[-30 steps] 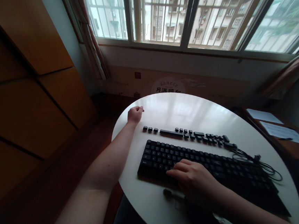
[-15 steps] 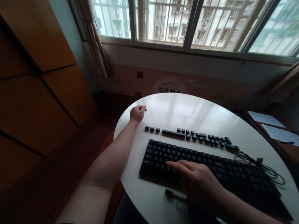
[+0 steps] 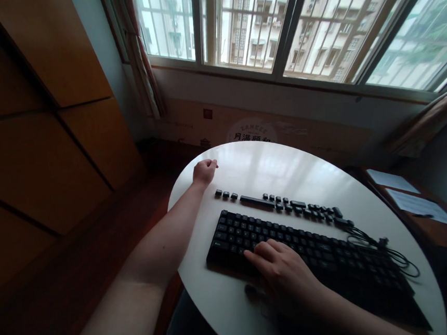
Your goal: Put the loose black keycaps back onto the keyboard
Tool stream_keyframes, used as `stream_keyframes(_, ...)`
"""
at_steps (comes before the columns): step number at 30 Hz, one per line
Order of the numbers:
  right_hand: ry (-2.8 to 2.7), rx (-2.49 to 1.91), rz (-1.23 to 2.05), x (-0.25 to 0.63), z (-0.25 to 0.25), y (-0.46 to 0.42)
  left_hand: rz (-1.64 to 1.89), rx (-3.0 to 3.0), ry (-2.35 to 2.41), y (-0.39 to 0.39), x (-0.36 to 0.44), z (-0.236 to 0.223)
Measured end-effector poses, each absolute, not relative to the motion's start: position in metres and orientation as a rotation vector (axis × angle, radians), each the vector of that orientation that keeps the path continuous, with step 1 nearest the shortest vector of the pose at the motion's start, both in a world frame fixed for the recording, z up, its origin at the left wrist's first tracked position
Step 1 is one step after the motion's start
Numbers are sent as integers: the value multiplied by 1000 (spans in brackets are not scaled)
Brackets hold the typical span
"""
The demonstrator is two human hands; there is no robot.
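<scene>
My left hand [image 3: 204,173] is closed in a fist on the far left of the white round table [image 3: 198,289]; whatever its fingers hold, if anything, is hidden. My right hand [image 3: 283,269] lies over the left front part of a black keyboard [image 3: 270,231]. Its index finger stretches to the front row of keys, touching there, while the other fingers bend beside it. Behind the keyboard, loose black keycaps [image 3: 226,194] stand in rows with a long spacebar keycap [image 3: 256,202]. Partly under my right hand is a dark, round-ended tool [image 3: 251,290].
A coiled black cable [image 3: 395,256] lies behind the keyboard's right end. At the right, a brown surface [image 3: 428,228] bears white papers [image 3: 420,205] and a pen [image 3: 423,215]. Wooden cabinets [image 3: 23,164] stand left; a barred window [image 3: 250,29] is ahead.
My right hand has shifted slightly left and towards me, its index fingertip now at the front row of keys, the other fingers more bent. My left fist stays where it was.
</scene>
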State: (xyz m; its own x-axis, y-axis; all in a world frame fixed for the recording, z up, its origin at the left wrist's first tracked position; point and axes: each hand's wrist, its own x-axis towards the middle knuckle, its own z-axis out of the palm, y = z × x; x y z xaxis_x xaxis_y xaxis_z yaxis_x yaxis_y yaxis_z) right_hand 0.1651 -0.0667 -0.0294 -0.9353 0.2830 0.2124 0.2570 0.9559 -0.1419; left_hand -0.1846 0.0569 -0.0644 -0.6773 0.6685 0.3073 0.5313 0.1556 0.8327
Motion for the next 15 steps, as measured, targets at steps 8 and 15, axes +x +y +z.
stream_keyframes(8, -2767, -368, 106, 167, -32, -70, 1554, 1201, 2269, 54, -185, -61)
stream_keyframes(15, -2823, -405, 90, 163, -27, -72, 1569, 1215, 2241, 54, -183, -57)
